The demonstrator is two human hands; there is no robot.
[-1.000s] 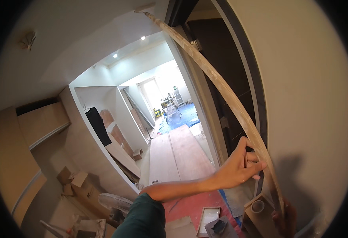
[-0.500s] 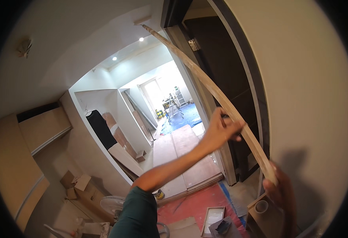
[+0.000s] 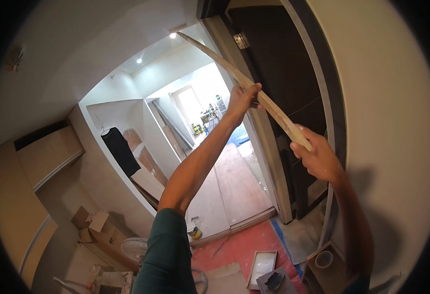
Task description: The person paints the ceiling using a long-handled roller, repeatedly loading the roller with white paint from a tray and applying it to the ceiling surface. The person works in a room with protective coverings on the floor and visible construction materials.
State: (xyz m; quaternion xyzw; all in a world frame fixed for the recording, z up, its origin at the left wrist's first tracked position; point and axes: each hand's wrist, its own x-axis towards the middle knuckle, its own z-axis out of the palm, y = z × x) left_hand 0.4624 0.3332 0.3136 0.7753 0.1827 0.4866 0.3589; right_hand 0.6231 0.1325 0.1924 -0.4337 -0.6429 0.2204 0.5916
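A long wooden pole (image 3: pixel 278 116) slants from the lower right up to the ceiling at the upper left. My left hand (image 3: pixel 244 102) is closed around its middle, arm stretched out. Lower down, my right hand (image 3: pixel 318 153) grips the pole's near end. At the far tip sits a small pale head (image 3: pixel 178 28) against or close to the ceiling (image 3: pixel 122 34); its kind is too small to make out. Behind the pole stands a dark door (image 3: pixel 283 59) in its frame.
Below lie a tray with white contents (image 3: pixel 262 264) and a grey board (image 3: pixel 277 283) on red floor sheeting (image 3: pixel 234 245). A box holding a white cup (image 3: pixel 323 259) stands at lower right. At left are a fan (image 3: pixel 134 249), a carton (image 3: pixel 100 230) and hanging black clothing (image 3: pixel 122 152).
My right hand has risen and moved left with the pole's near end. My left hand has shifted up and left along the pole and now wraps around it.
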